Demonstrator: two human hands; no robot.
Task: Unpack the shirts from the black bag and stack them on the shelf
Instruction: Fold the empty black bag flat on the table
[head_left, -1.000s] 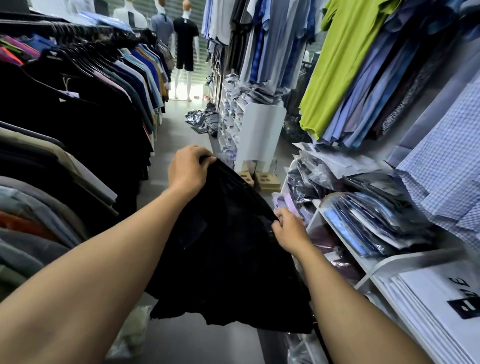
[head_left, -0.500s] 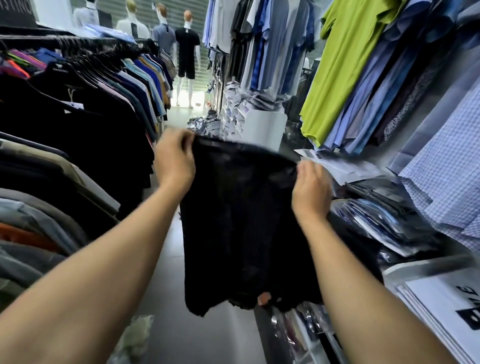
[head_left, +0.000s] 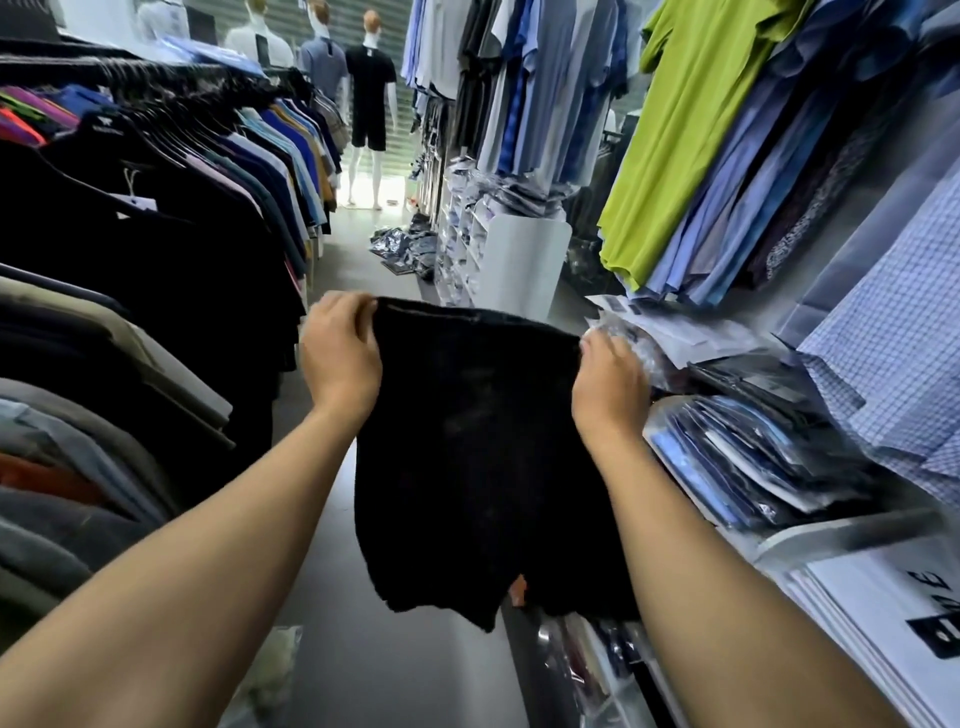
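Beside the shelf (head_left: 831, 535), left hand (head_left: 340, 353), right hand (head_left: 610, 384) hold black bag (head_left: 467, 441) (hanging)

1. Daylight blows out the floor (head_left: 371, 195) at 12 o'clock; the rest is evenly lit.
2. The rack (head_left: 130, 270) at 9 o'clock is dim; the bag (head_left: 467, 441) is featureless black.
3. Packs (head_left: 727, 457) at 3 o'clock glint.
4. Edges bow and smear, worst at 4 o'clock.

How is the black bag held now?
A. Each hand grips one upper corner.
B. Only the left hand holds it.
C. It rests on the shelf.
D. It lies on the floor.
A: the left hand and the right hand each grip an upper corner of the black bag, which hangs between them.
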